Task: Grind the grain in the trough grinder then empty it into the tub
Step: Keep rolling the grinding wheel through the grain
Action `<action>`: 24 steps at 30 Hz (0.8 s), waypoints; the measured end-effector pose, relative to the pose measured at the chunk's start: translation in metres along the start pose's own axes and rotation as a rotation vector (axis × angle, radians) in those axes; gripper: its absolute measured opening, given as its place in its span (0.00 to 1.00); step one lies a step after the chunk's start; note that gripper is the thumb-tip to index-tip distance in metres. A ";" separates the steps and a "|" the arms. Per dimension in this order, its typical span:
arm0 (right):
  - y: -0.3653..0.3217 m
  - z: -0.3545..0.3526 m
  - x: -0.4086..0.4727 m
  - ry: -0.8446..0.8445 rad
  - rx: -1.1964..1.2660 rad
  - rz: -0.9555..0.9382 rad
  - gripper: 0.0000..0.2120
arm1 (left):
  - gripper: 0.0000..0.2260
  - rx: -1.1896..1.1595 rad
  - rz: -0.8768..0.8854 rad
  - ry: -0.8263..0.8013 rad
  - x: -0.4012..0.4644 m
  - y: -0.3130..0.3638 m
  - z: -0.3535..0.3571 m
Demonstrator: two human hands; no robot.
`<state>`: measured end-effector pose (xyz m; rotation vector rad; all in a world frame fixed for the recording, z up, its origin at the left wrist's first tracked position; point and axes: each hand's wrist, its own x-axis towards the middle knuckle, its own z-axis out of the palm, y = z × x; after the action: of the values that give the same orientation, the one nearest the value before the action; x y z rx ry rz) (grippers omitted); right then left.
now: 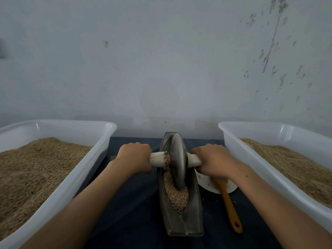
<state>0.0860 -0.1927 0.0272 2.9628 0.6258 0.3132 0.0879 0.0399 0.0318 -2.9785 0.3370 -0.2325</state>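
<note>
Trough grinder [181, 218] sits mid-worktop on a dark cloth [136, 203], long axis running away from the person. Grain [177, 194] lies in the near half of its groove, piled up against the wheel [177, 162], which stands upright on edge in the trough w/ its lower rim in the grain. A pale handle [158, 159] sticks out each side of the wheel.

Left hand [134, 157] grips the left handle end, fingers wrapped over it, knuckles up. Right hand [213, 160] grips the right end the same way (fingers curled round, tips hidden under).

Left tub [86, 169] is white plastic, just beside the left forearm, heaped w/ brown grain. Right tub [251, 159], also white, holds a lower layer of similar grain and sits close beside the right forearm.

Between grinder and right tub: a white plate [212, 186], partly under the right wrist, and an orange spatula [228, 203] w/ its head on the plate and handle pointing toward the person. Both crowd the gap on the right side. Behind everything is a scuffed pale wall [161, 69].
</note>
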 end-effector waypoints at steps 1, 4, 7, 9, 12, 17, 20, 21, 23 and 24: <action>0.001 -0.002 0.000 -0.033 0.007 -0.010 0.06 | 0.15 -0.011 0.003 -0.039 0.000 -0.001 -0.001; 0.002 -0.004 0.001 -0.062 0.016 -0.023 0.07 | 0.16 -0.021 0.002 -0.068 -0.001 0.000 -0.001; 0.003 0.001 0.001 -0.007 0.011 -0.021 0.07 | 0.14 -0.012 -0.017 -0.008 0.001 0.001 0.000; 0.002 0.005 0.001 0.059 -0.001 -0.018 0.07 | 0.12 -0.010 -0.031 0.056 0.002 0.003 0.002; 0.001 0.011 0.002 0.146 -0.004 0.009 0.06 | 0.08 -0.012 -0.043 0.209 0.002 0.006 0.008; -0.002 0.014 0.002 0.186 -0.025 0.037 0.06 | 0.07 -0.033 -0.033 0.288 0.001 0.005 0.012; -0.002 0.007 0.000 0.105 -0.009 0.024 0.05 | 0.11 0.012 -0.009 0.143 0.002 0.003 0.006; -0.002 0.004 -0.001 0.068 0.008 0.019 0.06 | 0.12 0.023 -0.006 0.090 0.002 0.003 0.004; -0.002 -0.002 -0.001 -0.008 0.023 0.010 0.06 | 0.14 0.023 -0.003 0.011 0.002 0.003 0.001; -0.002 -0.004 -0.001 -0.037 0.021 0.006 0.06 | 0.15 0.015 -0.001 -0.017 0.001 0.002 0.000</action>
<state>0.0835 -0.1910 0.0302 2.9838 0.6198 0.2530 0.0886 0.0374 0.0313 -2.9637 0.3305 -0.2090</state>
